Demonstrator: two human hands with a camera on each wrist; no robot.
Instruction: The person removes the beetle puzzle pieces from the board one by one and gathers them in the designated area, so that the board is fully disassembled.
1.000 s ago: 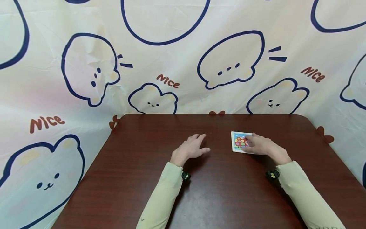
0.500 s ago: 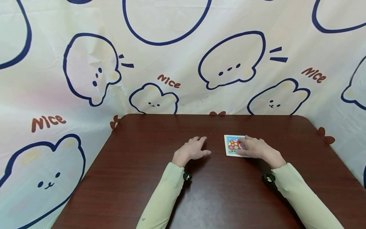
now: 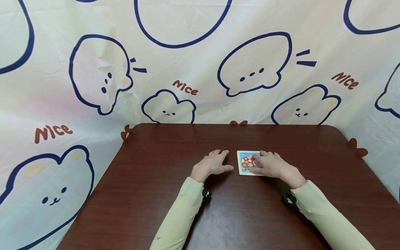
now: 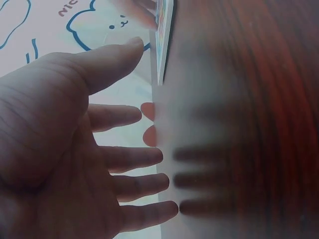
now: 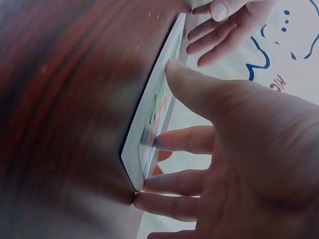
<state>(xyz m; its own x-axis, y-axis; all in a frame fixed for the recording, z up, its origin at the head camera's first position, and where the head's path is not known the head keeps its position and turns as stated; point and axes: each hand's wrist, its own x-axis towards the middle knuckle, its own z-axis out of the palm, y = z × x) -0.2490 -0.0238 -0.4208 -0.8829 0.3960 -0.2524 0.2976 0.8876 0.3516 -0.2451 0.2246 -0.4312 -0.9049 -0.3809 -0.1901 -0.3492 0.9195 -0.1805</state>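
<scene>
A flat square picture board (image 3: 246, 163) with a white border and a spotted red mushroom on blue lies on the table. My right hand (image 3: 276, 165) covers its right part, with thumb and fingertips on the picture. In the right wrist view, the thumb and index finger touch the top of the board (image 5: 135, 132), while another finger reaches down past its edge. My left hand (image 3: 210, 164) hovers low over the wood, left of the board, fingers spread and holding nothing. The left wrist view has the board (image 4: 164, 35) beyond the left thumb, apart from it.
The dark brown table (image 3: 150, 156) has rounded far corners. Behind it and at both sides hangs a pale cloth (image 3: 206, 107) printed with blue-outlined cartoon heads. A small black device (image 3: 289, 198) sits at my right wrist, another (image 3: 206, 193) at my left.
My right hand has slid the picture board left and slightly nearer across the table, closer to my left hand. The left hand has barely shifted.
</scene>
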